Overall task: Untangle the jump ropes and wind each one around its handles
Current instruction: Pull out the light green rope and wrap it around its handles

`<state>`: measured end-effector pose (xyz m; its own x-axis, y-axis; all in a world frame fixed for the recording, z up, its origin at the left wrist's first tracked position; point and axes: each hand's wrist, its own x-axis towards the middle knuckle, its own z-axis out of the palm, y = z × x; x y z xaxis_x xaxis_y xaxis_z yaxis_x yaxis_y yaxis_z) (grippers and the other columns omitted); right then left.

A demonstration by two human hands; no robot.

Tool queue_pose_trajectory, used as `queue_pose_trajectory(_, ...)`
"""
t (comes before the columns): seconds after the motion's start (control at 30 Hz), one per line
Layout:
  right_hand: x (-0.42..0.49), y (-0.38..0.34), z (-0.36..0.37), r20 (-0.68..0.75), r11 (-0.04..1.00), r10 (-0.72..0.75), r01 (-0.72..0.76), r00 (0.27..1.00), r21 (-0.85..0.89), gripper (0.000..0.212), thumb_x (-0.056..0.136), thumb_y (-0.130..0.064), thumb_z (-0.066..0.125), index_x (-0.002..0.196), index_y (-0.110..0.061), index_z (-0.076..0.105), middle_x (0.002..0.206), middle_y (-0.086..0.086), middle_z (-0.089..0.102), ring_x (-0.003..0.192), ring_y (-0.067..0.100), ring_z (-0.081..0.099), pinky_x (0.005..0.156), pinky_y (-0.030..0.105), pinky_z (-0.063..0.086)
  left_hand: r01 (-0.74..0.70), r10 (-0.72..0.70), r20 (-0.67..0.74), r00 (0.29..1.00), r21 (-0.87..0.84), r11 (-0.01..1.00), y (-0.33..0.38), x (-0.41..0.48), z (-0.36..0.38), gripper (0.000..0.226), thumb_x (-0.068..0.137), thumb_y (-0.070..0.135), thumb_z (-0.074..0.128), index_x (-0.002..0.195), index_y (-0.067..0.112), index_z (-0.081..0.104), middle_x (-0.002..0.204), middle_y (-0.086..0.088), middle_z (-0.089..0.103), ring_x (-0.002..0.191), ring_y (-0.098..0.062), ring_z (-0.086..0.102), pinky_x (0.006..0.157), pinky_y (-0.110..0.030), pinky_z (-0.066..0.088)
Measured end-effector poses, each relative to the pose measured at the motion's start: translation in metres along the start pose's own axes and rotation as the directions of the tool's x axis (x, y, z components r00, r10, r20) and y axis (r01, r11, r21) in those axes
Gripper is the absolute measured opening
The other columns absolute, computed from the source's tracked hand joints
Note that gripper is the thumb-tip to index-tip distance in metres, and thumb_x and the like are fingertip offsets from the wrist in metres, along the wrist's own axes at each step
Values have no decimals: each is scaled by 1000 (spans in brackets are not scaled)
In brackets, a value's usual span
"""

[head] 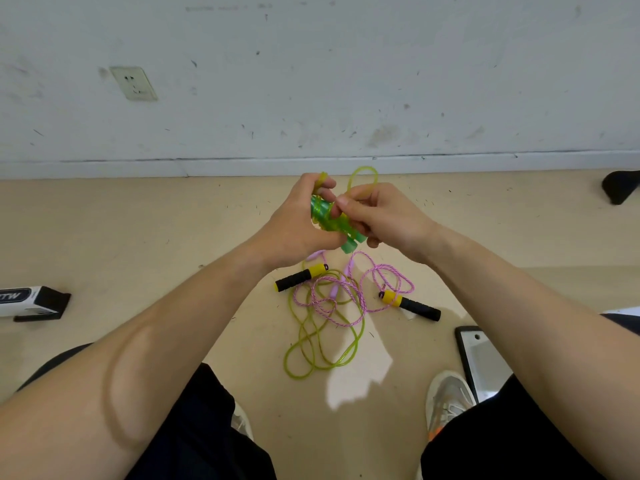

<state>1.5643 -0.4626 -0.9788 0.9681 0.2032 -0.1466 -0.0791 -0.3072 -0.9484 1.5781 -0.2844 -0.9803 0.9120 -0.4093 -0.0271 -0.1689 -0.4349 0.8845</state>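
1. Nearest the camera are the person's two bare forearms, reaching forward over black-clad knees and meeting above the floor, a smooth beige sheet speckled with small dark flecks.
2. Beyond the hands stands the wall, pale grey-white, scuffed and marked, with a square socket plate up and left of the hands.
3. On the floor just below the hands lies the tangle. The yellow-green rope is smooth translucent tubing in long loose loops; part of it rises to the hands and arches as a small loop above them.
4. Over and through it lies the pink rope, a twisted cord with a speckled braid. Its two handles are black foam cylinders with yellow collars: one handle at the tangle's left edge, the other handle at its right edge, well apart.
5. A grey mesh shoe stands below and right of the tangle; a flat dark-edged reflective slab lies beside it.
6. A black and white box lies far left of the tangle; a dark object sits far right, by the wall.
7. The left hand is closed around the green handles, ribbed clear plastic held side by side, slanting down to the right, wrist bent inward.
8. The right hand pinches the yellow-green tubing at the handles, thumb and forefinger pressed together, other fingers curled under.
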Motion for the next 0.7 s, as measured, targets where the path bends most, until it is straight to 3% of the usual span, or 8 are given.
queue_pose_trajectory(0.07, 1, 2, 7, -126, 990, -60, 42, 990, -135, 27, 101, -30, 55, 84, -17, 71, 59, -4, 48, 51, 7, 38, 51, 25, 34, 17, -18, -25, 1000, -25, 1000, 3, 0, 0, 63, 83, 10, 78, 134, 20, 43, 125, 2, 53, 95, -3, 59, 75, -6, 46)
queue_pose_trajectory(0.13, 2, 3, 9, -217, 973, -117, 68, 969, -222, 26, 100, -31, 55, 85, -19, 73, 66, 0, 51, 52, 6, 38, 53, 27, 35, 59, -65, -44, 997, -116, 992, 6, 1, -1, 49, 90, 12, 69, 133, 22, 46, 127, 2, 54, 88, -5, 61, 82, -16, 54)
queue_pose_trajectory(0.2, 3, 1, 7, -252, 944, -179, 94, 951, -316, 27, 100, -31, 56, 82, -21, 74, 67, 0, 55, 53, 7, 39, 56, 29, 38, 116, -129, -60, 990, -182, 976, 7, 3, -1, 31, 98, 19, 58, 128, 23, 51, 126, 3, 58, 97, -12, 64, 88, -32, 58)
queue_pose_trajectory(0.27, 3, 1, 7, -267, 937, -197, 101, 943, -336, 25, 98, -30, 59, 78, -24, 74, 67, -7, 61, 56, 8, 45, 60, 34, 47, 138, -162, -90, 983, -223, 965, 7, 4, 1, 20, 105, 24, 45, 121, 23, 57, 120, 3, 64, 105, -17, 65, 91, -37, 57)
queue_pose_trajectory(0.37, 4, 3, 6, -265, 956, -169, 93, 949, -278, 20, 96, -29, 63, 78, -31, 73, 62, -19, 60, 59, 3, 51, 67, 40, 54, 111, -150, -162, 975, -228, 967, 4, 7, 1, 27, 109, 23, 36, 114, 22, 63, 110, 6, 71, 106, -14, 65, 90, -35, 54)
queue_pose_trajectory(0.47, 3, 2, 6, -271, 962, -203, 141, 941, -233, 14, 95, -26, 66, 88, -35, 75, 63, -23, 64, 61, 1, 54, 67, 40, 53, 79, -117, -149, 982, -242, 967, 2, 8, -4, 26, 108, 20, 41, 112, 22, 67, 107, 9, 75, 111, -15, 65, 92, -33, 53)
queue_pose_trajectory(0.57, 5, 3, 4, -325, 971, -203, 147, 924, -187, 12, 92, -26, 70, 102, -31, 74, 63, -11, 61, 64, 11, 56, 70, 46, 54, 86, -129, -100, 987, -355, 931, 1, 7, -6, 24, 105, 14, 48, 114, 13, 70, 117, 4, 73, 111, -10, 67, 93, -29, 55)
queue_pose_trajectory(0.7, 8, 4, 4, -394, 971, -181, 100, 901, -216, 33, 94, -25, 67, 123, -10, 67, 72, 0, 67, 68, 18, 61, 74, 41, 54, 102, -161, -84, 983, -476, 873, 3, 6, -7, 23, 103, 9, 51, 118, 1, 68, 129, -1, 66, 110, -10, 69, 82, -22, 57)
